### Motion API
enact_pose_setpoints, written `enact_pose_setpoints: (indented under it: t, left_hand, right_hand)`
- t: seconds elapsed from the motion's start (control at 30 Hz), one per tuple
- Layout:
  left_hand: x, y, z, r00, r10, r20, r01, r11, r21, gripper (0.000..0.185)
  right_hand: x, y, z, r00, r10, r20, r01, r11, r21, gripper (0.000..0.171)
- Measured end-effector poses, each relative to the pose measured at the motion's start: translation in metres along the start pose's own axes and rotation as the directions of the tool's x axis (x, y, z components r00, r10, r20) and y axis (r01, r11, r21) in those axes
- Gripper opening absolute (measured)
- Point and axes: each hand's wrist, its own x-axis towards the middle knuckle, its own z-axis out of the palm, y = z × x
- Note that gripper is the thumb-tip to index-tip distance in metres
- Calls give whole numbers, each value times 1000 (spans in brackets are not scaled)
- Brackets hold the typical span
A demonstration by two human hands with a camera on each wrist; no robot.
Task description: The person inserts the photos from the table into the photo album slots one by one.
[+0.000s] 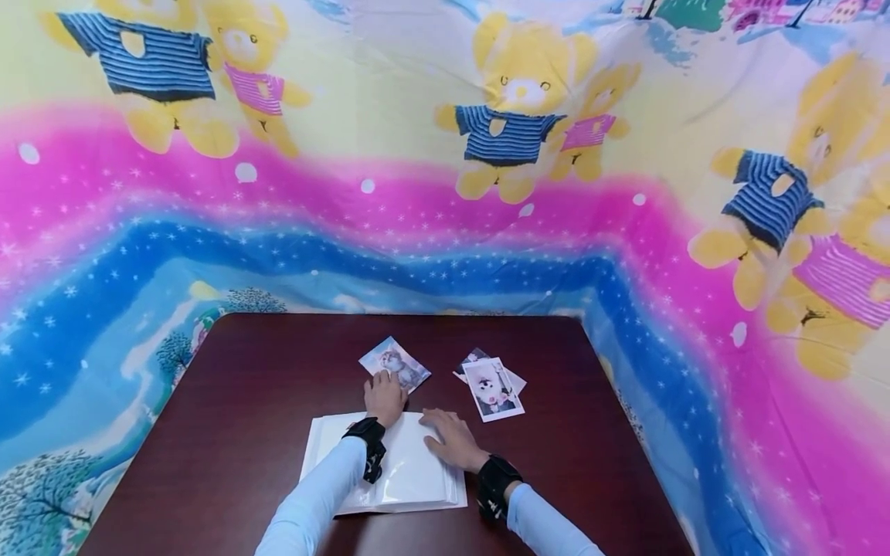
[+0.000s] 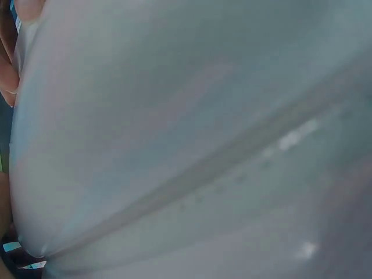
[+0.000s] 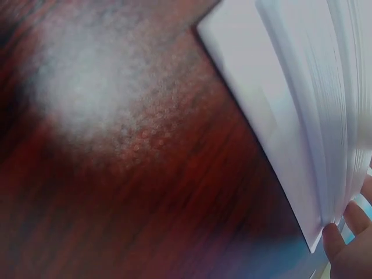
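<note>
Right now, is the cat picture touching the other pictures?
Apart: the head view shows bare table between the cat picture and the other pictures.

The place appears to be a small booth screened off with cloth; whether it lies in a home, studio or office cannot be determined. A dark red-brown, wood-grained table (image 1: 229,432) stands within. Printed cloth (image 1: 348,208), creased in places, hangs beyond the table's far edge and along its left and right sides. The print shows teddy bears (image 1: 511,139) above the table's far edge and trees (image 1: 49,494) to its left.
</note>
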Motion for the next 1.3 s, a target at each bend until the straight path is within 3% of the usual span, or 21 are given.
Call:
enact_pose_setpoints:
  t: [0.13,0.3,0.4,0.57,0.7,0.9,1.1,1.2,1.23,1.3]
  left_hand:
    - [1,0,0,999,33,-19,-34,999,-43,35]
    - [4,1,1,998,37,41,-33,994,-109,33]
    - [5,2,1,999,-12,44,17,992,-122,33]
    - [9,7,4,983,-183,-18,178,973,-148,48]
    - [16,12,6,945,-325,28,322,914,-247,62]
    - [23,22,2,859,-486,159,509,779,-367,62]
    - [24,24,-7,797,-565,214,602,712,-360,58]
    - [21,26,-17,785,-558,267,618,682,-392,55]
    - [20,26,-18,790,-546,279,612,681,-402,54]
    - [17,24,-18,819,-505,271,573,702,-422,48]
  right_hand:
    - [0,0,-1,1000,3,4,-3,1000,5,35]
    - [-1,0,-1,1000,11,8,-11,1000,12,35]
    - [-1,0,0,1000,24,14,-24,1000,14,35]
    - [-2,1,1,1000,8,19,-8,999,33,36]
    - [-2,3,2,1000,1,15,-2,999,33,35]
    - [-3,2,2,999,31,11,-31,999,22,35]
    - [-3,0,2,1000,24,2,-24,1000,16,35]
    - [-3,-1,2,1000,22,6,-22,1000,15,35]
    - [-4,-1,2,1000,25,8,-25,1000,13,35]
    - [-4,-1,2,1000,26,3,-26,1000,7,35]
